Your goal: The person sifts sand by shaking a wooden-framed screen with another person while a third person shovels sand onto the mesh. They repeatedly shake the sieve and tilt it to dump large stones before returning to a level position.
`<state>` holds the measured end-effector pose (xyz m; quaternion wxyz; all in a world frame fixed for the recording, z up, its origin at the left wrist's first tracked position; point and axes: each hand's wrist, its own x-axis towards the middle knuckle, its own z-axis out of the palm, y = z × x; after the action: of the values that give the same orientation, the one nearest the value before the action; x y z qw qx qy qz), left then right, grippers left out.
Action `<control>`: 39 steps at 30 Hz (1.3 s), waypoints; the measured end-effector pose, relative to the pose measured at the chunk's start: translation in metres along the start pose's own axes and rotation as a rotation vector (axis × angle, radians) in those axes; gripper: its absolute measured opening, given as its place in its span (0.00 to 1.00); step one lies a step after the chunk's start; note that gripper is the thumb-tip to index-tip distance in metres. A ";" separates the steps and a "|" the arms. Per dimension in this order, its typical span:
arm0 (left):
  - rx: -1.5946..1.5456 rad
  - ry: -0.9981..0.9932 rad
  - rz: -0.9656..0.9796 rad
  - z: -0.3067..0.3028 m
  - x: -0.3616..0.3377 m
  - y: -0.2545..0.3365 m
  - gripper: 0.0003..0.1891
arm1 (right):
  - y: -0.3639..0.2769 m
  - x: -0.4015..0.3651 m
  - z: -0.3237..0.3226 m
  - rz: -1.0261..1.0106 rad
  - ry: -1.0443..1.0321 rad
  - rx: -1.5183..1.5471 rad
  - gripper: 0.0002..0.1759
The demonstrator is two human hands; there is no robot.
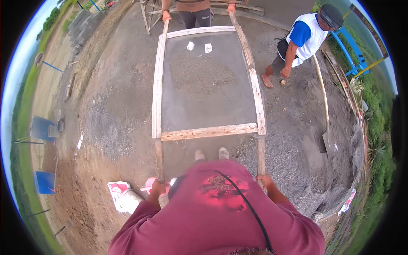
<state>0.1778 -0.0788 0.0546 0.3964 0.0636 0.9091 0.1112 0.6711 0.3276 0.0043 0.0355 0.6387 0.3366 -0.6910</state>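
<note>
My left hand [157,188] is wrapped round the left wooden handle of a large framed sand screen [208,132]. The right-hand handle is gripped by my right hand [265,182]. Fine grey mesh fills the frame, and a thin patch of sand [204,78] lies near its middle. Two small white pieces, one of them a white block [208,48], rest toward the far end. Across from me, another person [194,12] holds the far handles with both hands.
At the right a person in a white and blue shirt [305,34] stands by a shovel [323,91] and a heap of dark sand [340,170]. A white and red sack [121,195] lies near my left side. Blue containers [44,182] stand far left, grey blocks [83,29] behind.
</note>
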 end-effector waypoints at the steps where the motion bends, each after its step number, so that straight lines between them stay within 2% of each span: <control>1: -0.073 -0.002 0.044 -0.013 -0.031 0.001 0.35 | 0.001 -0.027 0.007 0.006 0.010 0.042 0.12; 3: -0.108 -0.020 0.077 -0.038 -0.063 0.010 0.32 | -0.023 -0.075 0.030 -0.040 0.117 -0.113 0.11; 4: -0.055 -0.038 0.065 -0.039 -0.049 0.008 0.30 | -0.031 -0.087 0.037 -0.060 0.171 -0.189 0.11; 6: 0.060 -0.084 0.038 -0.040 -0.014 -0.003 0.27 | -0.028 -0.032 0.032 -0.040 0.053 -0.025 0.11; 7: 0.042 -0.032 0.058 -0.033 0.024 -0.014 0.23 | -0.029 -0.011 0.031 -0.021 -0.004 0.058 0.11; 8: 0.030 -0.025 -0.006 -0.056 0.023 0.032 0.21 | -0.067 -0.012 0.044 -0.080 -0.027 -0.014 0.14; 9: -0.043 0.094 0.025 -0.070 0.037 0.062 0.21 | -0.099 0.006 0.056 -0.115 0.000 -0.053 0.16; 10: 0.039 0.168 0.103 -0.070 0.108 0.054 0.22 | -0.161 -0.024 0.084 -0.169 0.004 -0.109 0.15; 11: 0.019 0.185 0.100 -0.097 0.143 0.081 0.22 | -0.210 -0.032 0.101 -0.186 0.038 -0.159 0.16; 12: -0.080 0.116 0.113 -0.141 0.136 0.126 0.20 | -0.250 -0.023 0.109 -0.183 0.041 -0.183 0.16; 14: -0.151 0.170 0.169 -0.202 0.160 0.177 0.17 | -0.330 -0.040 0.125 -0.177 0.022 -0.178 0.13; 16: -0.102 0.173 0.125 -0.256 0.121 0.227 0.14 | -0.365 -0.056 0.139 -0.184 0.040 -0.197 0.12; 18: -0.202 0.047 0.131 -0.252 0.145 0.205 0.12 | -0.371 -0.056 0.146 -0.171 0.039 -0.211 0.12; 19: -0.252 -0.024 0.127 -0.240 0.158 0.190 0.11 | -0.353 -0.052 0.149 -0.152 0.044 -0.215 0.12; 21: -0.209 -0.023 0.153 -0.184 0.158 0.134 0.09 | -0.272 -0.030 0.149 -0.145 0.035 -0.153 0.10; 22: -0.114 0.113 0.189 -0.135 0.192 0.076 0.08 | -0.228 -0.022 0.146 -0.133 0.035 -0.173 0.10; 24: -0.132 0.061 0.036 -0.093 0.131 0.029 0.09 | -0.130 -0.007 0.120 -0.092 0.011 -0.153 0.12; 25: -0.209 0.025 0.032 -0.064 0.118 -0.012 0.10 | -0.089 -0.015 0.107 -0.112 0.003 -0.151 0.12; 26: -0.202 -0.011 -0.059 -0.031 0.116 -0.056 0.15 | -0.060 -0.032 0.101 -0.093 0.058 -0.156 0.14; 27: -0.125 0.220 0.162 -0.008 0.098 -0.089 0.06 | -0.030 -0.027 0.084 -0.090 0.232 -0.443 0.16; 28: -0.286 0.086 -0.016 -0.030 0.049 -0.058 0.07 | 0.002 -0.023 0.063 -0.228 0.166 -0.561 0.18; 29: -0.380 0.105 -0.018 -0.023 0.038 -0.064 0.09 | 0.002 -0.030 0.061 -0.239 0.149 -0.566 0.18; 30: -0.333 0.060 -0.060 -0.025 0.033 -0.055 0.09 | 0.002 -0.037 0.059 -0.250 0.131 -0.570 0.19; 32: -0.248 -0.014 -0.134 -0.036 0.026 -0.032 0.09 | -0.064 -0.087 0.092 -0.042 0.182 -0.352 0.18; 33: -0.177 -0.004 -0.061 -0.017 0.063 -0.052 0.13 | -0.058 -0.039 0.069 -0.073 0.116 -0.302 0.17; 34: -0.065 0.027 -0.011 -0.026 0.066 -0.021 0.15 | -0.047 0.010 0.046 -0.099 0.051 -0.252 0.15; 35: 0.051 0.052 0.031 -0.048 0.065 0.028 0.17 | -0.086 0.011 0.053 -0.132 -0.031 -0.090 0.13; 36: -0.037 0.063 0.004 -0.034 0.124 0.023 0.18 | -0.124 0.033 0.052 -0.117 -0.004 -0.147 0.13; 37: -0.048 0.047 -0.012 -0.060 0.132 0.073 0.17 | -0.178 0.029 0.059 -0.111 0.010 -0.138 0.13; 38: -0.138 0.140 0.070 -0.075 0.164 0.099 0.16 | -0.231 0.031 0.060 -0.135 -0.028 -0.149 0.12; 39: -0.159 0.134 0.094 -0.121 0.119 0.177 0.15 | -0.281 0.027 0.060 -0.180 -0.017 -0.151 0.13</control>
<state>0.0134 0.0979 0.0952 0.3326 0.0667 0.9180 0.2055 0.4800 0.5242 0.0953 0.0241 0.5954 0.4434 -0.6696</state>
